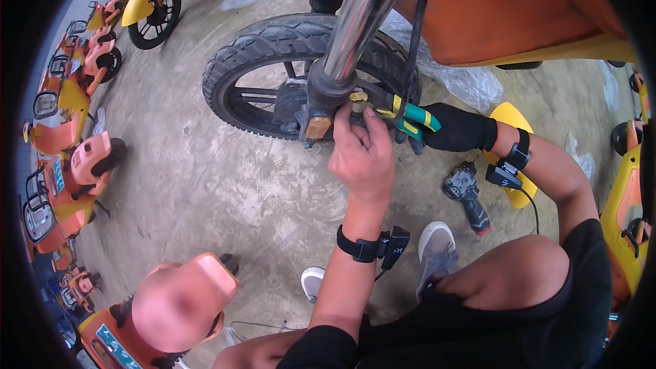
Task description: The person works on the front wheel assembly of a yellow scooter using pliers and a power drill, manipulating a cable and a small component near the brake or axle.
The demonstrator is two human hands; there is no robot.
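Note:
The front wheel [236, 61] of a scooter stands before me, with a shiny fork tube [355, 20] slanting down to its hub. An amber reflector [319, 127] sits at the lower end of the fork. Just right of it, my bare left hand [363, 147] has its fingertips drawn together against the lower fork. A small yellowish piece [358, 98] shows at those fingertips; whether they grip it is unclear. In a black glove, my right hand [451, 127] is closed around the green-and-yellow handles of pliers [418, 117]. The jaws point left toward the fork, partly hidden.
On the concrete floor near my right knee lies a grey cordless power tool [467, 195], beside a yellow curved panel [511, 117]. Clear plastic wrap [465, 82] lies behind the wheel. Parked orange and yellow scooters [75, 178] line the left, with another [625, 212] at right.

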